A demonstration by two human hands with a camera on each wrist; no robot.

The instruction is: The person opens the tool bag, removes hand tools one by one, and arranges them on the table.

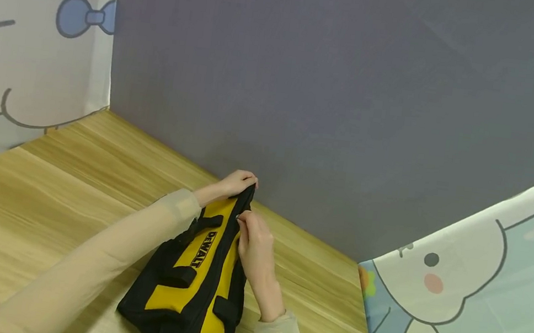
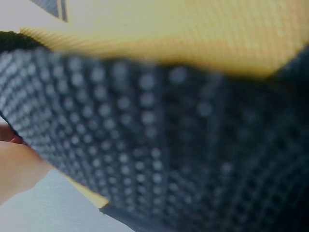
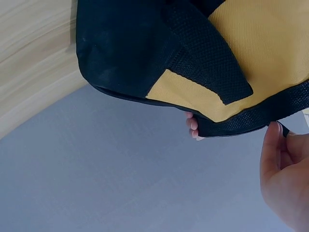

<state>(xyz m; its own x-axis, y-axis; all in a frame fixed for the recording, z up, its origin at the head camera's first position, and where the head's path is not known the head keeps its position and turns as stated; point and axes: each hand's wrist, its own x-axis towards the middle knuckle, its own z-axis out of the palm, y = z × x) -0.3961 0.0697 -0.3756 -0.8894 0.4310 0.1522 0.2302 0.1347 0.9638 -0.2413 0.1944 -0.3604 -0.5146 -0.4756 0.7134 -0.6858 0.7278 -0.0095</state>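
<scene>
A yellow and black tool bag with DEWALT lettering lies lengthwise, its top seam running away from me. My left hand grips the far end of that seam; in the right wrist view only its fingertips show past the black edge. Closer along the seam, my right hand pinches a small zipper pull between thumb and finger. Black webbing handles stick out from the bag's side. Blurred black fabric fills most of the left wrist view.
The bag stands on a wood-grain surface. A plain grey wall rises just behind it. Cartoon-printed cloth panels hang at the left and at the right.
</scene>
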